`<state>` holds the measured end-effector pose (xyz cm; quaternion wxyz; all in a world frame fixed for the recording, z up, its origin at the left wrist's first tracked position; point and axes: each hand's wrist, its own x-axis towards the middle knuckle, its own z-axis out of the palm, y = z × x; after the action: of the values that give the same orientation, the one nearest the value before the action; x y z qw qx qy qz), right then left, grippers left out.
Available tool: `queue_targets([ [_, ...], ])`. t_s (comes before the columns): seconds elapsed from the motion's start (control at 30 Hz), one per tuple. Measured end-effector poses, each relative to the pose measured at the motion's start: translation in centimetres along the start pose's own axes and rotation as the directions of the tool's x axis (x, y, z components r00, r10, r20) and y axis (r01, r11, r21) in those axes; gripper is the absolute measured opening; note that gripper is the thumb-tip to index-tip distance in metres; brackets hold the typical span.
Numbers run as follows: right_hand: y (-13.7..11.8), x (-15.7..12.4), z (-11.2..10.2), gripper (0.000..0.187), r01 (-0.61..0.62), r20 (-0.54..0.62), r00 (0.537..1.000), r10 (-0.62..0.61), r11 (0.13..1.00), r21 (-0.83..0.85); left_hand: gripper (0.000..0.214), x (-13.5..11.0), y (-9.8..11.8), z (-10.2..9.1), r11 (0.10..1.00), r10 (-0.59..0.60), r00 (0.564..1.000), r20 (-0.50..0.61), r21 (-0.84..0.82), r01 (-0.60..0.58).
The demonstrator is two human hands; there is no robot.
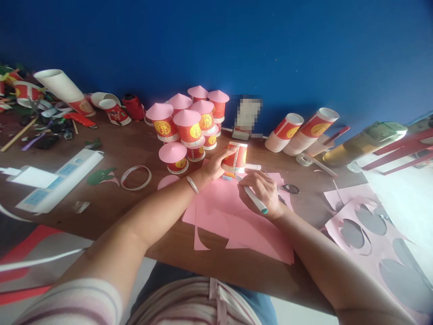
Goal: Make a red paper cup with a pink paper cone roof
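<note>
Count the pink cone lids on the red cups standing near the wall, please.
7 pink cone lids: one in front; two in the middle row; two behind them; two at the back. Others may be hidden.

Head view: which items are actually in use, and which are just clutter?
In use: left hand gripping red paper cup; right hand holding marker; pink paper underneath.
Lying about: pink-roofed cups, tape ring, power strip, scissors, cup stacks.
</note>
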<state>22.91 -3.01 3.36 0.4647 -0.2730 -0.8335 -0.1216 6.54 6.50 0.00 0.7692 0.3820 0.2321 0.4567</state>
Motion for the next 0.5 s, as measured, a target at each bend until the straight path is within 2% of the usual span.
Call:
queue_targets([
  [0.33,-0.26,-0.01,-0.01,0.026,-0.025,0.024,0.999,0.026,1.000,-0.012,0.035,-0.13,0.28,0.25,1.000,0.026,1.000,0.003,-0.008,-0.026],
  [0.5,-0.28,-0.39,0.17,0.026,-0.073,0.050,0.996,0.068,0.992,0.106,0.033,-0.40,0.93,0.88,0.999,0.029,0.999,0.015,-0.036,-0.029],
])
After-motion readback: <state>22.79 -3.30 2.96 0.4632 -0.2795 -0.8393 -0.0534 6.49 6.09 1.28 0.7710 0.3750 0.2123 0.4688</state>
